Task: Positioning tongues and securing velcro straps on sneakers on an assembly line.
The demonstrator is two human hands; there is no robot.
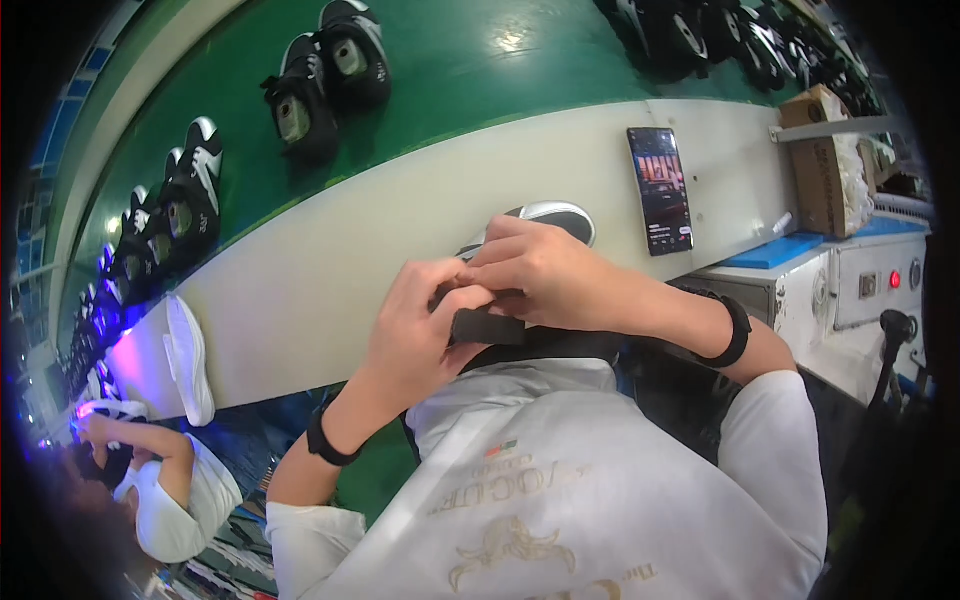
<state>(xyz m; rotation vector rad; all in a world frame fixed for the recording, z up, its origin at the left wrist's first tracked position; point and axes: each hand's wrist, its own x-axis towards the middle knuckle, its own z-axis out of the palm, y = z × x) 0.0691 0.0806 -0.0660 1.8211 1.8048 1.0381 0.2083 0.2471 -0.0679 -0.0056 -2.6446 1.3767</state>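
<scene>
Green surface: across the top we see a broad green surface (450,95) bearing pairs of black-and-white shoes.
White worktop: the pale worktop (320,260) runs between that surface and us, with a phone (660,190) lying to the right.
Worked shoe: we find the shoe (556,214) in front of us, beneath the hands, its pale toe pointing away; we cannot tell whether it rests on the worktop.
Right hand: the right hand (540,270) arches over the shoe with fingers bent inward; we cannot tell what its hidden fingertips grip.
Left hand: the left hand (415,310) is curled nearly closed, pinching a black strip between thumb and fingers.
Black strip: we see this flat black strip (487,328) stick out toward us; its attachment is hidden.
Step in hand: we judge it close two-handed fingerwork at the strip.
Next move: we think it calls for a steady left pinch and free right fingertips.
</scene>
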